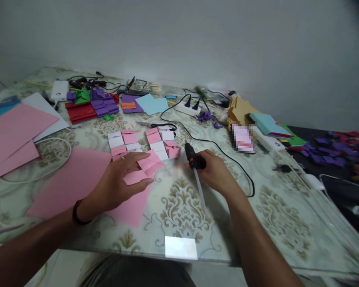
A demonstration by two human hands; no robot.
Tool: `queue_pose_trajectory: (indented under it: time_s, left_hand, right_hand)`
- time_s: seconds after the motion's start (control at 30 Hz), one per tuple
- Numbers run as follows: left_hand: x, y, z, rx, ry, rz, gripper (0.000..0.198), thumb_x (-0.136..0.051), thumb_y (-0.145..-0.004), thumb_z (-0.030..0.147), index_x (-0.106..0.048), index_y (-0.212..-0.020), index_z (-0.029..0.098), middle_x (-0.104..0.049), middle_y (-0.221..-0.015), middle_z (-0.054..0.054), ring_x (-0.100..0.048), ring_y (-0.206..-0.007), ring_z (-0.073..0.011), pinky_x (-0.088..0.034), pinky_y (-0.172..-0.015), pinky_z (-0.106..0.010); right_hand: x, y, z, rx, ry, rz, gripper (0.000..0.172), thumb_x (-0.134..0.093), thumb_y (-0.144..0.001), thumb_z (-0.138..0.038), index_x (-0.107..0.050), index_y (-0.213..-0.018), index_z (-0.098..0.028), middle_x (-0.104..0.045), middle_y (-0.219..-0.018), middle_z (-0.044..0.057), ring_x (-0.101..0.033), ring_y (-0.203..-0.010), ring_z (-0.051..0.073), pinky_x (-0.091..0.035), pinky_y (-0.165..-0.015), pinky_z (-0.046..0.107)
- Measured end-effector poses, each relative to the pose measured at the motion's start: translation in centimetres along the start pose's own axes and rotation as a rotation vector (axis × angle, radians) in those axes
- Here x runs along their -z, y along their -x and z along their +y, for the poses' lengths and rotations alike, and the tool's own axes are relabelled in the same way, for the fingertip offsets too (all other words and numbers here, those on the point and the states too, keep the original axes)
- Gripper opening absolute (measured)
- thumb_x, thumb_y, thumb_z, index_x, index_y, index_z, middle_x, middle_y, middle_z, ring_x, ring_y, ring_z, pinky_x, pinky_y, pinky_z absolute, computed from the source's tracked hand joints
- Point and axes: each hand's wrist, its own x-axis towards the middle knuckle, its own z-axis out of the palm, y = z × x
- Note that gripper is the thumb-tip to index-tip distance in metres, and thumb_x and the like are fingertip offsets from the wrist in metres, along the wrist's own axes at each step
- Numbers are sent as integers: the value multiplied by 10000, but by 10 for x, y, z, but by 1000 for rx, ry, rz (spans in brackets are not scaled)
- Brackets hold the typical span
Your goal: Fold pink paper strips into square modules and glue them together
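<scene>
My right hand [212, 169] is wrapped around the handle of a black hot glue gun [190, 153]. Its nozzle points away from me, and a clear glue stick [199, 186] sticks out of the rear. My left hand [119, 179] hovers with thumb and fingers spread around a small folded pink paper piece [150, 163]; whether it touches the piece I cannot tell. Beneath that hand lies a large pink sheet [71, 179]. Just beyond are two checkered blocks of folded pink and white paper, a left one [116, 139] and a right one [158, 149].
Scissors [164, 126] and a white power strip [188, 107] sit behind the blocks. The gun's black cord [224, 144] loops to the right. Pink sheets [20, 127] and folded red strips [81, 113] are at left, a phone [243, 138] at right, a white card [181, 248] in front.
</scene>
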Motion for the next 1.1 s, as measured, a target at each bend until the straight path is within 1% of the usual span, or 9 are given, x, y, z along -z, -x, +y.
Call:
queue_pose_trajectory:
  time_s: [0.13, 0.27, 0.33, 0.43, 0.53, 0.67, 0.8, 0.93, 1.1]
  left_hand:
    - [0, 1, 0, -2, 19, -12, 493, -752, -911, 303, -616, -1382, 250, -717, -1333, -80, -692, -1231, -238, -614, -1027, -345]
    - [-1, 2, 2, -5, 35, -18, 442, -731, -914, 258, -638, -1345, 219, -741, -1282, -74, -729, -1151, -211, -630, -992, -307]
    - [-1, 2, 4, -14, 36, -31, 425, -722, -911, 232, -645, -1328, 208, -751, -1265, -70, -748, -1088, -189, -642, -956, -287]
    - [-2, 1, 6, -58, 12, -61, 391, -698, -905, 187, -668, -1295, 196, -754, -1286, -77, -761, -1032, -171, -652, -904, -264]
    - [-4, 1, 7, -120, 13, -119, 399, -681, -892, 132, -685, -1286, 195, -751, -1310, -88, -757, -1077, -175, -647, -901, -251]
    - [-6, 2, 4, -153, 41, -175, 399, -669, -904, 120, -686, -1288, 224, -752, -1318, -78, -757, -1104, -176, -651, -901, -257]
    - [-6, 3, 3, -160, 34, -175, 451, -648, -895, 83, -672, -1320, 232, -757, -1309, -80, -752, -1142, -191, -654, -909, -274]
    - [-4, 4, 3, -209, 21, -176, 466, -655, -890, 70, -674, -1322, 243, -756, -1320, -81, -747, -1161, -201, -651, -921, -286]
    - [-5, 4, 2, -273, -5, -217, 447, -664, -926, 108, -660, -1351, 247, -744, -1348, -86, -744, -1177, -200, -628, -984, -308]
  right_hand:
    - [-3, -3, 20, -76, 101, -44, 251, -708, -772, -147, -722, -1022, -129, -686, -1019, 154, -640, -937, 301, -506, -854, 418]
    - [0, 1, 21, 8, 57, 21, 388, -672, -820, -153, -698, -1207, -138, -659, -1258, 209, -569, -1222, 393, -440, -1069, 567]
    - [1, 6, 6, 116, -86, 54, 395, -631, -884, -184, -663, -1278, -178, -634, -1319, 181, -561, -1250, 363, -443, -1091, 557]
    - [-3, 18, -27, 230, -451, -112, 437, -679, -927, -272, -611, -1359, -257, -623, -1345, 123, -636, -1117, 272, -542, -959, 440]
    - [-11, 31, -54, 218, -681, -207, 499, -772, -892, -294, -608, -1363, -289, -647, -1302, 86, -646, -1094, 240, -541, -957, 397]
    - [-14, 39, -62, 242, -924, -338, 563, -835, -860, -309, -607, -1374, -317, -637, -1319, 63, -629, -1177, 228, -520, -1002, 360]
    - [-9, 37, -61, 241, -1131, -399, 427, -795, -909, -374, -660, -1309, -310, -668, -1154, 30, -647, -1031, 176, -530, -908, 299]
    - [-10, 36, -66, 153, -1161, -315, 171, -684, -1000, -377, -737, -1104, -253, -685, -922, 1, -619, -846, 126, -490, -785, 247]
    - [-19, 36, -69, 92, -1209, -277, 108, -766, -938, -300, -756, -1031, -247, -724, -881, -12, -630, -786, 107, -476, -745, 231]
